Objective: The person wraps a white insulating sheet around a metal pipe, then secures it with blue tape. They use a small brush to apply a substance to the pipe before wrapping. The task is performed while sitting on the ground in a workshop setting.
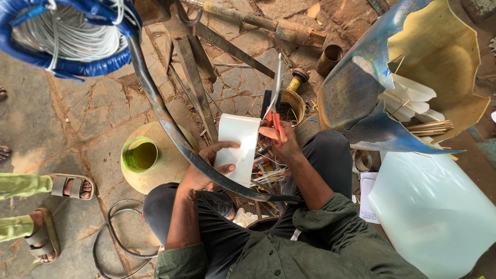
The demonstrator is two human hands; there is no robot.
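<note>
My green sleeves sit nearest, knees below. My left hand pinches a white sheet at centre; my right hand, at its 3 o'clock, is closed round orange-handled pliers gripping a white strip pointing to 12. A green-rimmed cup stands at 9.

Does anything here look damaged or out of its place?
Yes. The blue drum at the right is broken: its wall is cut open with jagged edges, and white pieces lie inside. The hands look normal: left hand holds a white sheet, right hand holds pliers.
</note>
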